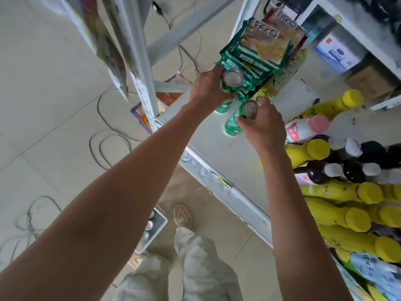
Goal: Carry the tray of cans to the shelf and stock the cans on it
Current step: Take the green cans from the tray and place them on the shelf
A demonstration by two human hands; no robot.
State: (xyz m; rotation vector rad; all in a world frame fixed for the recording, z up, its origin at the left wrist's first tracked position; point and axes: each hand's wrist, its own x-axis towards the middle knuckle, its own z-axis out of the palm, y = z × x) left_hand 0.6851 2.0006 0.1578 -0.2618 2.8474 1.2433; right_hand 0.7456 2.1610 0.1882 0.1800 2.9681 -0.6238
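Cans (233, 78) fill each grip: both arms outstretched, left hand (208, 90) and right hand (265, 124) over the shelf (227, 153).

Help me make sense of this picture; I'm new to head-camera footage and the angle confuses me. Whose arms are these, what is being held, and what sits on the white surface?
The camera is worn on a person's head and looks steeply down, so the arms are their own. The left hand and right hand each grip a green can, setting them on the white shelf. Green snack packets hang behind; yellow-capped bottles fill the shelf's right side. Below, by the feet, a white tray with more cans rests on the floor.
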